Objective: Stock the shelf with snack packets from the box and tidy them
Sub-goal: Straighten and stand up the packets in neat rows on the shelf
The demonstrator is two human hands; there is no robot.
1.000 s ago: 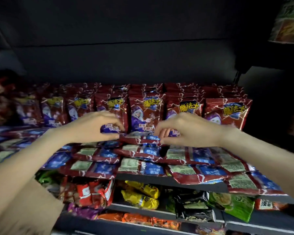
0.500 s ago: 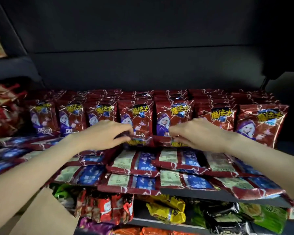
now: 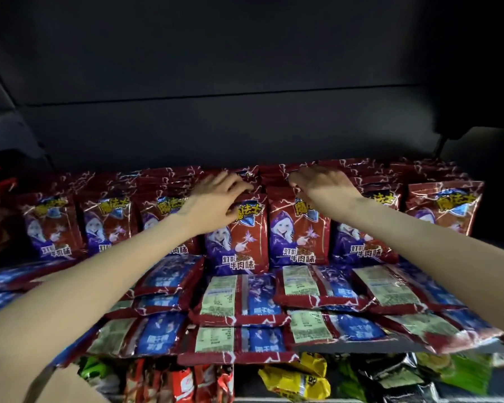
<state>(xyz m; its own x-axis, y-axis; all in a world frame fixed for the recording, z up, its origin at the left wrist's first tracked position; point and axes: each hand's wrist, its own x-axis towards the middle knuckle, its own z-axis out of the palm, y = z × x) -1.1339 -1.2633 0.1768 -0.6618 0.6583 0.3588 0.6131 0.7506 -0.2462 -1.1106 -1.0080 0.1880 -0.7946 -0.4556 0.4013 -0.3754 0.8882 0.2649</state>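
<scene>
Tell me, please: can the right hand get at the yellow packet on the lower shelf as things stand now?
Probably yes. The right hand rests up at the tops of the standing red packets, holding nothing firmly. The yellow packet lies below the shelf edge, with open space in front of it. Only the flat packets overhang slightly.

snack packets (image 3: 236, 234): red, purple wizard print | upright row at back | flat packets (image 3: 239, 298) face-down in front

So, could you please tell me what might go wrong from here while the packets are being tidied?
1. Both hands, left hand and right hand, work at the tops of the upright red packets; a push could topple the row.
2. The flat packets overhang the shelf's front edge and a forearm might knock them off.
</scene>
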